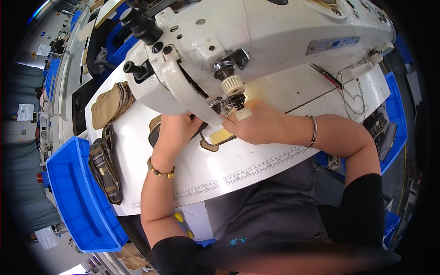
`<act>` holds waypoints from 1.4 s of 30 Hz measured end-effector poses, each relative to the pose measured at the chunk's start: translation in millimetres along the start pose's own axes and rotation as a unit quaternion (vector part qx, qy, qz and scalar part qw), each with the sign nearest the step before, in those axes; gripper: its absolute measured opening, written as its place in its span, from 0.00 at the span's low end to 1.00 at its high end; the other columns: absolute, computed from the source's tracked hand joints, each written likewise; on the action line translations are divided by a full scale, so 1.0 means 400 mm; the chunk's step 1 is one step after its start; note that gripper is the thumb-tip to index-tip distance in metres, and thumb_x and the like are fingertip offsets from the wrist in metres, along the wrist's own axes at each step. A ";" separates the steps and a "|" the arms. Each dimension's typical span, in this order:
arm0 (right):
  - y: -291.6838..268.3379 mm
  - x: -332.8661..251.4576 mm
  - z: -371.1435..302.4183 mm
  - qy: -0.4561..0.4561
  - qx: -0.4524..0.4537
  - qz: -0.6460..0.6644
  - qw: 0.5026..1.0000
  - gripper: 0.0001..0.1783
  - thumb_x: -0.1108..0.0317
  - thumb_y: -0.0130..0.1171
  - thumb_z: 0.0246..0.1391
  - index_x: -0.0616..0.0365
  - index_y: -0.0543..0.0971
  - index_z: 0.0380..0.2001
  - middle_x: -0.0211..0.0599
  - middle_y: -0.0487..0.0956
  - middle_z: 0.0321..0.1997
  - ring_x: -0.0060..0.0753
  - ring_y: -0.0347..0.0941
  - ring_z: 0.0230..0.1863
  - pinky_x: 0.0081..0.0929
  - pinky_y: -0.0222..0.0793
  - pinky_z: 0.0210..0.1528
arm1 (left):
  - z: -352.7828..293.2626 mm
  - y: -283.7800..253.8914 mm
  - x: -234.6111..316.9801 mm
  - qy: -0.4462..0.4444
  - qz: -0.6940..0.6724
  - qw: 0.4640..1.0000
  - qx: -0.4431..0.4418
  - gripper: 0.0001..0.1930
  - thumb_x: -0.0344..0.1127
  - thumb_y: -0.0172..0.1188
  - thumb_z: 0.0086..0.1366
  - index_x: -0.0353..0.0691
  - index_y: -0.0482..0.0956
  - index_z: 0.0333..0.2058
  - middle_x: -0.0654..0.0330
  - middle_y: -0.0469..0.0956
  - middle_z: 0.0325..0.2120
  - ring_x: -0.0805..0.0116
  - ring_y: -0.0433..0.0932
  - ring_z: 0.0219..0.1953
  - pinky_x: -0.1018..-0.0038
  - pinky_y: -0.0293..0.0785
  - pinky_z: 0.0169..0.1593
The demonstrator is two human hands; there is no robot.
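A white industrial sewing machine [247, 36] reaches over the white table, its head hiding part of my fingers. Under it lies a tan fabric piece with dark edging [209, 145], which also shows beside my left wrist. My left hand [178, 130] is closed on this piece, left of the needle area, thumb toward the middle. Close to the needle, my right hand [259, 123] is curled with its fingertips on the same piece; what lies inside its grip is hidden. Between both hands shows a yellowish patch [221, 136].
Stacked tan fabric pieces [110, 107] and a plaid bundle [104, 169] lie at the table's left. A blue bin [82, 197] stands beyond that edge, another blue bin [398, 123] at right. Red-handled snips [327, 75] lie behind my right forearm. A ruler strip [256, 168] follows the front edge.
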State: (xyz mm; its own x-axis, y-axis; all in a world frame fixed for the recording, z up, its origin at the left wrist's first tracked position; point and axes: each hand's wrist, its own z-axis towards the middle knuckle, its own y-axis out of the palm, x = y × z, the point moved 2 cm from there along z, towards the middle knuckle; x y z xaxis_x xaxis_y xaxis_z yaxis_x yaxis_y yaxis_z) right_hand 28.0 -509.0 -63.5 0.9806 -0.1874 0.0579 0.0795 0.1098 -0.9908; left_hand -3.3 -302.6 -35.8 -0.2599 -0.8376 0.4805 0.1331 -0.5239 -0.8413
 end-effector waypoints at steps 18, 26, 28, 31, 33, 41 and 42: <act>-0.010 0.014 -0.006 0.021 0.142 0.072 0.987 0.11 0.71 0.59 0.45 0.57 0.78 0.35 0.35 0.75 0.18 0.36 0.73 0.17 0.32 0.68 0.20 | 0.012 0.007 0.000 0.006 0.073 0.997 0.010 0.18 0.45 0.74 0.54 0.34 0.86 0.32 0.54 0.85 0.28 0.59 0.82 0.28 0.68 0.78 0.35; -0.002 0.014 0.002 0.034 0.186 0.099 0.977 0.03 0.71 0.59 0.43 0.57 0.75 0.22 0.39 0.74 0.14 0.41 0.77 0.19 0.36 0.71 0.21 | 0.021 -0.006 0.021 0.045 0.044 0.997 0.053 0.17 0.41 0.77 0.48 0.37 0.84 0.31 0.58 0.83 0.26 0.61 0.81 0.27 0.68 0.76 0.32; -0.002 0.017 0.000 0.030 0.180 0.098 0.978 0.03 0.71 0.60 0.42 0.56 0.75 0.21 0.38 0.73 0.14 0.41 0.77 0.18 0.36 0.71 0.21 | 0.021 -0.008 0.021 0.050 0.058 0.996 0.044 0.20 0.46 0.76 0.52 0.35 0.84 0.34 0.58 0.85 0.28 0.66 0.81 0.26 0.71 0.76 0.32; 0.005 0.020 0.002 0.017 0.205 0.093 0.974 0.04 0.71 0.60 0.41 0.57 0.75 0.21 0.38 0.73 0.14 0.41 0.76 0.18 0.36 0.71 0.21 | 0.018 -0.001 0.009 0.000 0.089 0.996 0.004 0.19 0.46 0.75 0.54 0.35 0.85 0.35 0.57 0.84 0.28 0.66 0.80 0.25 0.71 0.76 0.31; -0.001 0.021 0.000 0.018 0.194 0.089 0.977 0.04 0.71 0.60 0.41 0.57 0.75 0.21 0.38 0.73 0.14 0.40 0.76 0.18 0.36 0.71 0.21 | 0.019 -0.001 0.012 0.017 0.093 0.996 0.002 0.19 0.46 0.73 0.56 0.35 0.85 0.36 0.57 0.84 0.27 0.66 0.79 0.23 0.70 0.75 0.29; -0.028 0.024 -0.015 -0.040 0.192 0.089 0.977 0.05 0.70 0.60 0.40 0.56 0.74 0.20 0.34 0.75 0.17 0.35 0.75 0.18 0.34 0.71 0.22 | -0.001 0.014 0.004 -0.055 -0.003 0.998 0.019 0.18 0.48 0.72 0.57 0.35 0.85 0.31 0.59 0.83 0.22 0.70 0.77 0.21 0.72 0.74 0.30; -0.024 0.018 -0.010 -0.053 0.217 0.077 0.972 0.06 0.69 0.61 0.40 0.56 0.74 0.20 0.34 0.75 0.18 0.34 0.75 0.18 0.33 0.71 0.21 | 0.000 0.017 -0.004 -0.095 -0.098 0.990 0.020 0.19 0.49 0.72 0.57 0.35 0.85 0.29 0.60 0.83 0.21 0.72 0.76 0.21 0.73 0.74 0.30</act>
State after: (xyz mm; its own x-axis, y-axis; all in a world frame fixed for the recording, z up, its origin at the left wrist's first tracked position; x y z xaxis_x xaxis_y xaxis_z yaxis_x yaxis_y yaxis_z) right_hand 33.8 -515.4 -54.0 0.9979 -0.0373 -0.0523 -0.0243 0.5340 -0.8451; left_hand -1.9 -305.0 -42.2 -0.0999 -0.7310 0.6751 0.1364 -0.6821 -0.7184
